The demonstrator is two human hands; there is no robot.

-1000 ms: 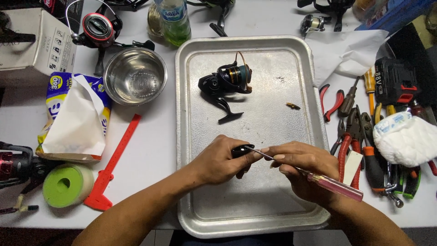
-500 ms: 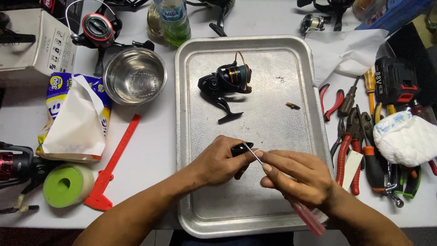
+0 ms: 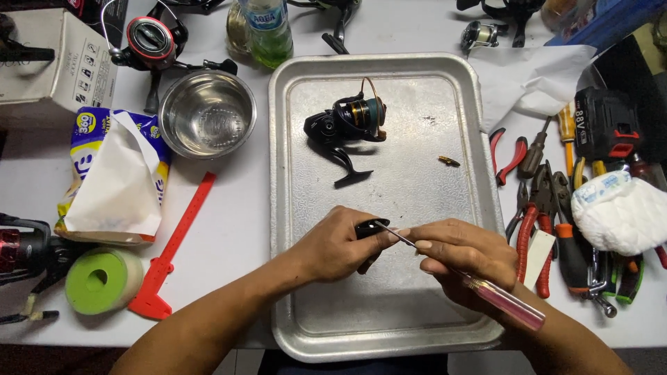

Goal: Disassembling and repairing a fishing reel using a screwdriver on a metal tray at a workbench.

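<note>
Screwdriver [image 3: 479, 286] beside blue-yellow tissue pack [image 3: 111, 173], white box [image 3: 48, 59].

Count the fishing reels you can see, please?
At least 4: a black-and-gold spinning reel lying in the silver metal tray, a red-and-silver reel at the top left, a dark red-trimmed reel at the left edge, a small grey reel up top. Others may be cut off.

A dull, lightly textured metal tray [image 3: 389, 326] carries a glossy black plastic reel [image 3: 347, 125], beside a polished steel bowl [image 3: 207, 113] and a screwdriver [image 3: 486, 292] with a clear pink plastic handle.
</note>
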